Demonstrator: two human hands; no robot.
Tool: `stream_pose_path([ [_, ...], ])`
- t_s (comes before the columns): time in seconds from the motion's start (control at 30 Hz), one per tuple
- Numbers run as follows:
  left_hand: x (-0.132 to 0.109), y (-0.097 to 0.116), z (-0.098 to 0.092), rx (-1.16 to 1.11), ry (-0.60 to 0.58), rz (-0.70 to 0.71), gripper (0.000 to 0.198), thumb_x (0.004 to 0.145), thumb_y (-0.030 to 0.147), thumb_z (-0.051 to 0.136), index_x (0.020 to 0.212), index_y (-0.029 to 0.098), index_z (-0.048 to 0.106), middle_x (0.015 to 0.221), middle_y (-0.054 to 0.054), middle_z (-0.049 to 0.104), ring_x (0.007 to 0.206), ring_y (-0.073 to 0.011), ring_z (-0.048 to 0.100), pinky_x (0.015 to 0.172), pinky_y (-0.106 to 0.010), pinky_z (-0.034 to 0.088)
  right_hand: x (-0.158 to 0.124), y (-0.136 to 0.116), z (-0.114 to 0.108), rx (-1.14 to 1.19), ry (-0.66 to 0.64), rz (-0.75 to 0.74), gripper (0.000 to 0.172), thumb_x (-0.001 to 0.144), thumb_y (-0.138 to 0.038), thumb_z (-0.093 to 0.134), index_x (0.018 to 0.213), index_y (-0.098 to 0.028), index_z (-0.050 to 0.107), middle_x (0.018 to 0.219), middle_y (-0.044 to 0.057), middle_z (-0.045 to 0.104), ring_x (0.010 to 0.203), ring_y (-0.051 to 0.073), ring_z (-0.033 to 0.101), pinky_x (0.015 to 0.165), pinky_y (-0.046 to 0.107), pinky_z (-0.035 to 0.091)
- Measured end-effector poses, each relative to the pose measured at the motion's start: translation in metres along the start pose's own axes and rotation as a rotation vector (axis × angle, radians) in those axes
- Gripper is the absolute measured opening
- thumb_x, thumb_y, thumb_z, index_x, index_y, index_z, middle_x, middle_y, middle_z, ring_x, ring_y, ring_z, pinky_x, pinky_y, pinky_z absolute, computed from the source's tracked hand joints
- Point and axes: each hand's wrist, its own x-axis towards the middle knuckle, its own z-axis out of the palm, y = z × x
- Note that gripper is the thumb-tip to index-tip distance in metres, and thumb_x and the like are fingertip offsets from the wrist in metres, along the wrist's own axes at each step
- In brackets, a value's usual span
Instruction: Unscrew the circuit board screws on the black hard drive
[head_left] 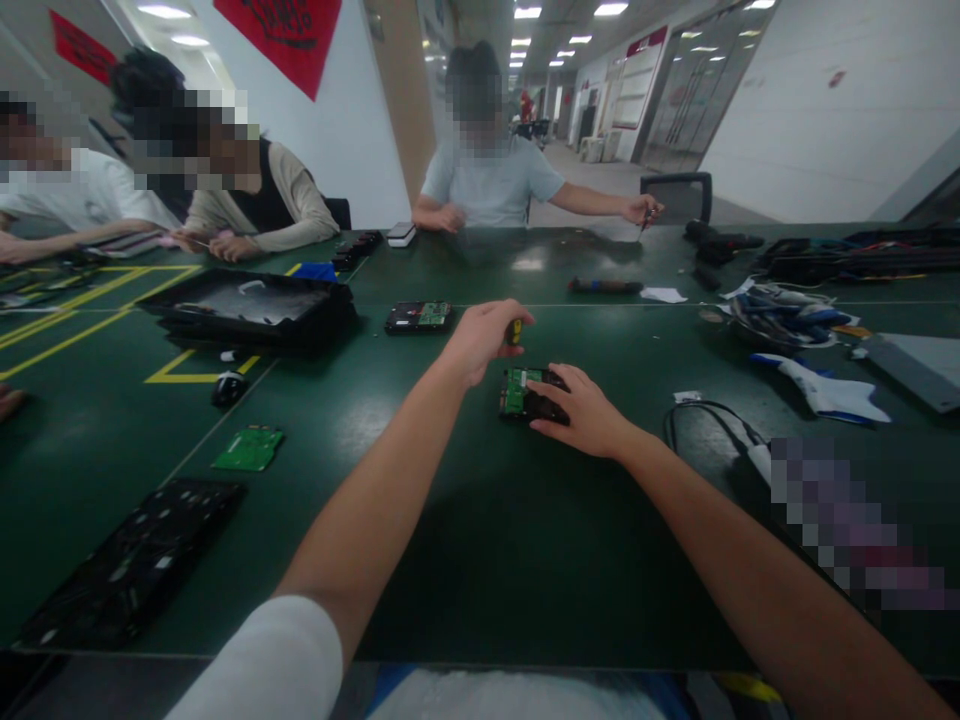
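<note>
Between the fingers of my left hand (pixel 484 340) is the short yellow-and-black handle of a screwdriver (pixel 514 331). The hand is closed around it, above and to the left of a hard drive, and the tool's tip cannot be made out. The hard drive (pixel 516 395) lies flat on the table with its green circuit board facing up. My right hand (pixel 576 408) grips the drive from the right, thumb at the near edge and fingers across its dark casing, hiding part of it.
A second hard drive (pixel 418 317) lies beyond my left hand. Left are a black tray (pixel 247 305), a loose green circuit board (pixel 249 449) and a black panel (pixel 135 560). Cables (pixel 705 408), wrappers (pixel 825 388) and a grey box (pixel 919 368) lie right. Other people sit across the table.
</note>
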Motion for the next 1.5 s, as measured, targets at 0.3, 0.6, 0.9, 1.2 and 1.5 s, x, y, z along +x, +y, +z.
stream_pose_path([
  [0.3,0.000,0.000,0.001,-0.118,-0.051,-0.088,0.018,0.087,0.036,0.067,0.091,0.020,0.062,0.088,-0.009,0.072,0.084,-0.0207,0.070,0.068,-0.033,0.062,-0.001,0.000,0.001,0.003,0.030,-0.012,0.070,0.098,-0.066,0.067,0.160,-0.035,0.056,0.171,0.014,0.039,0.158,0.044,0.035,0.125,0.070,0.035],
  [0.6,0.000,0.004,-0.007,0.043,-0.048,0.024,0.022,0.089,0.036,0.063,0.084,0.017,0.073,0.092,-0.010,0.066,0.085,-0.0194,0.063,0.061,-0.027,0.058,-0.001,0.002,0.002,0.002,0.020,-0.017,0.072,0.098,-0.067,0.066,0.161,-0.036,0.053,0.172,0.015,0.038,0.158,0.045,0.034,0.124,0.073,0.034],
  [0.9,-0.001,0.007,-0.006,-0.072,-0.045,-0.040,0.013,0.089,0.031,0.062,0.085,0.018,0.065,0.084,-0.008,0.066,0.082,-0.0196,0.065,0.068,-0.032,0.062,-0.001,0.000,-0.001,0.004,0.019,-0.017,0.071,0.098,-0.066,0.068,0.160,-0.035,0.055,0.171,0.015,0.039,0.157,0.045,0.036,0.125,0.072,0.034],
  [1.2,-0.002,0.005,-0.005,-0.028,-0.138,-0.021,0.021,0.092,0.035,0.063,0.098,0.017,0.071,0.091,-0.008,0.069,0.085,-0.0190,0.067,0.066,-0.029,0.060,0.000,0.001,0.002,-0.014,0.032,-0.019,0.071,0.098,-0.064,0.069,0.160,-0.032,0.055,0.170,0.016,0.040,0.157,0.044,0.036,0.125,0.070,0.034],
  [1.5,0.002,0.000,-0.009,-0.081,-0.107,-0.028,0.017,0.090,0.031,0.065,0.090,0.015,0.069,0.089,-0.008,0.067,0.083,-0.0176,0.067,0.065,-0.028,0.060,-0.001,0.003,0.003,-0.007,0.021,-0.014,0.073,0.097,-0.066,0.068,0.162,-0.036,0.052,0.173,0.014,0.037,0.158,0.046,0.033,0.124,0.072,0.034],
])
